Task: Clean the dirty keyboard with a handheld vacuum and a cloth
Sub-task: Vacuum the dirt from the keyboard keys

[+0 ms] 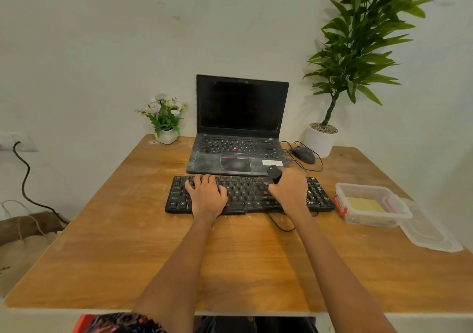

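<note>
At table centre, near dusty laptop [240, 138]: dirty black plastic keyboard [249, 195]. Left hand [207, 194] flat on left keys, fingers spread. Right hand [289, 189] grips small black handheld vacuum [275, 173] above right keys. Yellow cloth [364, 204] in clear plastic box [371, 204], right. Risk: nozzle snagging, lifting keycap; keyboard sliding if bracing slackens. Key legends unreadable.
</note>
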